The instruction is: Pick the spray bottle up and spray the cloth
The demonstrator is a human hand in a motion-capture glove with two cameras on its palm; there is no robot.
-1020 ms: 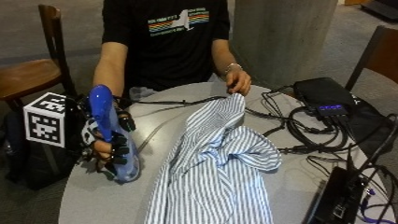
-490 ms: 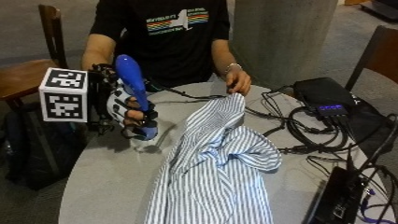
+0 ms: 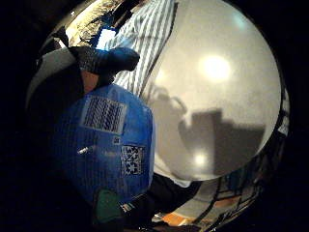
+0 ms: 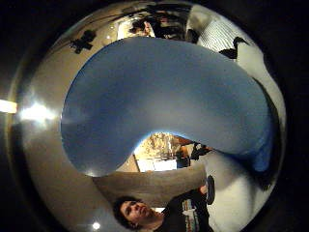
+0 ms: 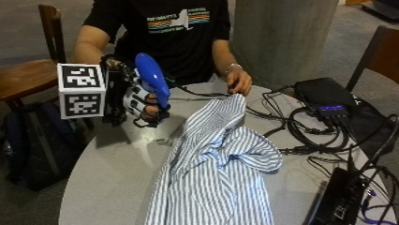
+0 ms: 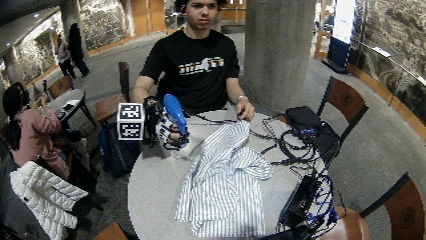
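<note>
Gripping the bottle, the right hand is held above the table. The cloth is pinched at its far end by the bare hand.

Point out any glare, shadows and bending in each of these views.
Little finger palm view: two lamp reflections glare on the table, which also carries dark shadows; the spray bottle looms large. Thumb palm view: the bottle bulges into a curved blue band, glare beside it. Outside view: the right hand and bottle cast a soft shadow toward the striped cloth.
</note>
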